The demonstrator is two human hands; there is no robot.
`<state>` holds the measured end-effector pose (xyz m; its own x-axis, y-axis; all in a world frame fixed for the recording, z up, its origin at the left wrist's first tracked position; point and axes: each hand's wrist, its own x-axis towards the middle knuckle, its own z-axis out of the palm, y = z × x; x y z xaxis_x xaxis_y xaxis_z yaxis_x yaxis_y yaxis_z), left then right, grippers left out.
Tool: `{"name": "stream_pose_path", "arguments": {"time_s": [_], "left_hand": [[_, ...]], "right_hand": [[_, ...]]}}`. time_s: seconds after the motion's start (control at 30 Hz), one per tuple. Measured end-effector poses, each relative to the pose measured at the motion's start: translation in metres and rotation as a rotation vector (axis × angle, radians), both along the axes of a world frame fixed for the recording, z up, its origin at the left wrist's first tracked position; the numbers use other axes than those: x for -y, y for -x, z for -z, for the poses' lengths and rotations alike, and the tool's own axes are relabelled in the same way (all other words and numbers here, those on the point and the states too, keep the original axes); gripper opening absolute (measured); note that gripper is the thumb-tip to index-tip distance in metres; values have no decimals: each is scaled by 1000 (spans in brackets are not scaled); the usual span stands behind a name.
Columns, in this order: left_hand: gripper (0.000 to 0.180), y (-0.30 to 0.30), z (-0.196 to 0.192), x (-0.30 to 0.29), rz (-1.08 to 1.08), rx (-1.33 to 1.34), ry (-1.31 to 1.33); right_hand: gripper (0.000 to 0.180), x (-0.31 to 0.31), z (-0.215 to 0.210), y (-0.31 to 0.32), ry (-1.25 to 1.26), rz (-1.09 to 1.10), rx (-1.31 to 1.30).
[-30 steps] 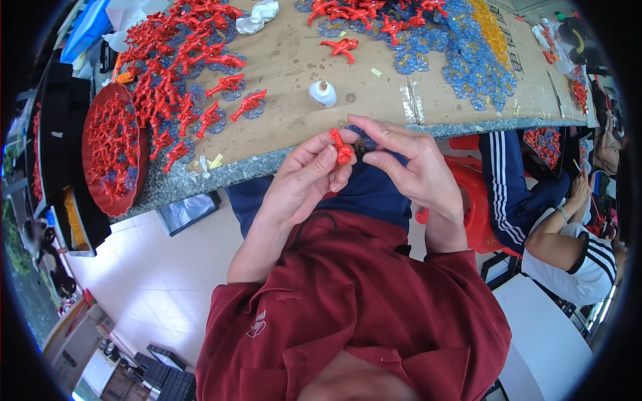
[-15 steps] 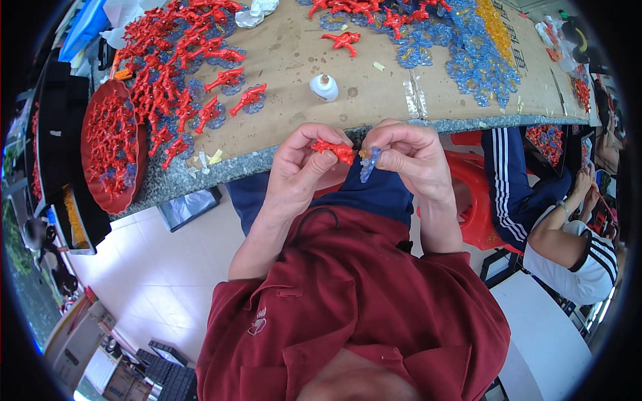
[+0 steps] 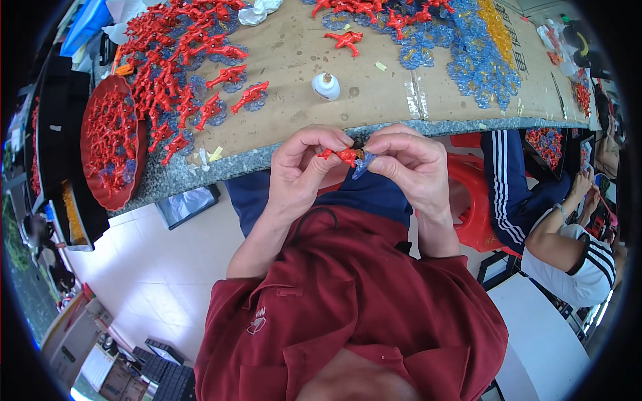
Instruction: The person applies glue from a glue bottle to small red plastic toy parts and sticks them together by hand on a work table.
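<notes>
Just in front of the table edge, my left hand (image 3: 297, 167) pinches a small red plastic figure (image 3: 347, 157) between thumb and fingers. My right hand (image 3: 418, 167) grips a translucent blue plastic piece (image 3: 362, 166), with a bit of orange at its top. The two parts meet between my fingertips; whether they are joined I cannot tell. Beyond my hands stands a small white bottle (image 3: 326, 87) with a brownish tip. A lone red figure (image 3: 345, 43) lies farther off on the cardboard (image 3: 287, 73).
Red figures on blue bases (image 3: 180, 60) crowd the table's left side, beside a red tray (image 3: 87, 164) heaped with more. Loose blue pieces (image 3: 478, 70) and yellow-orange pieces (image 3: 495, 30) lie at the right. A co-worker (image 3: 562, 260) sits to the right, near a red stool (image 3: 461, 194).
My right hand has shifted slightly left, bringing the blue piece up against the red figure. The blue piece has tilted. Both hands keep their grip.
</notes>
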<state>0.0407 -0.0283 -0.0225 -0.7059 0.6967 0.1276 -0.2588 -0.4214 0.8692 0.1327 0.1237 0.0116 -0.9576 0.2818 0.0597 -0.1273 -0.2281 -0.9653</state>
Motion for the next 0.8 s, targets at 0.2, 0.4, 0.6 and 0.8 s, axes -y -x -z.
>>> {"name": "stream_pose_path", "arguments": {"time_s": [0.2,0.4,0.6,0.8], "left_hand": [[10,0,4,0,11,-34,-46],[13,-2,3,-1,88,177,-84],[15,1,3,3,168,280,-163],[14,0,13,-6,173,229,-299]], "right_hand": [[19,11,-1,-1,-356,127,-38],[21,19,0,-4,-535,223,-81],[20,26,-2,-4,-302,299,-54],[23,23,0,-2,-425,183,-114]]}}
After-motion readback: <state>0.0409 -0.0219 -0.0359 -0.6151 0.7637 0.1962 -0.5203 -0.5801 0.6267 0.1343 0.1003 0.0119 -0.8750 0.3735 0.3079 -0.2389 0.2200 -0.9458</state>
